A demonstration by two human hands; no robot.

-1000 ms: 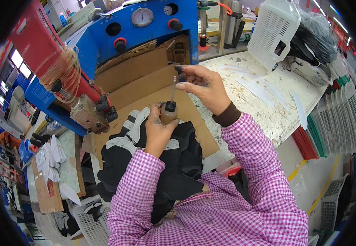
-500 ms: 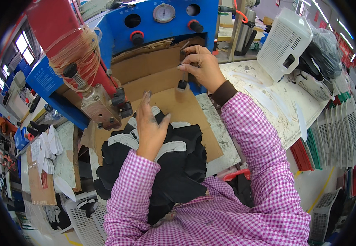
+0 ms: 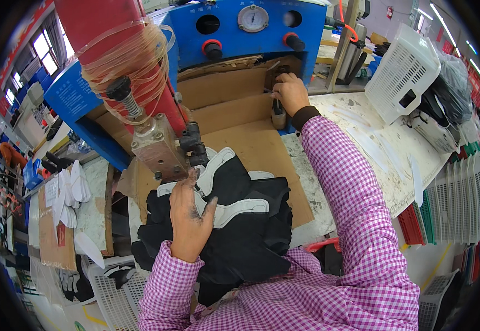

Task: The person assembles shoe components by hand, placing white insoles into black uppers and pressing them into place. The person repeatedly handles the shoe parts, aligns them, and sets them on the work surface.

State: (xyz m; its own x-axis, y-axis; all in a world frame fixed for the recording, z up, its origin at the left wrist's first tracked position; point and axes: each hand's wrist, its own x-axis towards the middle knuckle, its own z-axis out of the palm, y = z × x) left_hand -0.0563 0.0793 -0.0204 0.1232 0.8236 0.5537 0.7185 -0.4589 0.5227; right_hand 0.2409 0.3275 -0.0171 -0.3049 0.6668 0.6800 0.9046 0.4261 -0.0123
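A pile of black fabric pieces with white stitched edging (image 3: 234, 209) lies in front of me on the cardboard-covered table. My left hand (image 3: 190, 220) rests on its left part, fingers stretched forward and thumb spread, holding nothing I can see. Dark smudges mark its fingers. At the back right of the cardboard-lined recess, my right hand (image 3: 291, 92) has its fingers curled at the black top of a small bottle (image 3: 278, 119). A thin pale stick stands out beside these fingers. The fingertips are partly hidden.
A red machine arm (image 3: 99, 38) with a metal head (image 3: 160, 146) hangs just beyond my left hand. Behind stands a blue machine frame (image 3: 229, 41) with a gauge and knobs. White baskets (image 3: 402, 71) stand at right; pale cut-out pieces (image 3: 74, 190) lie at left.
My right hand has come down from above the bottle, and the bottle stands farther back and right. The left hand has shifted nearer me over the fabric. The whole view has swung slightly left.
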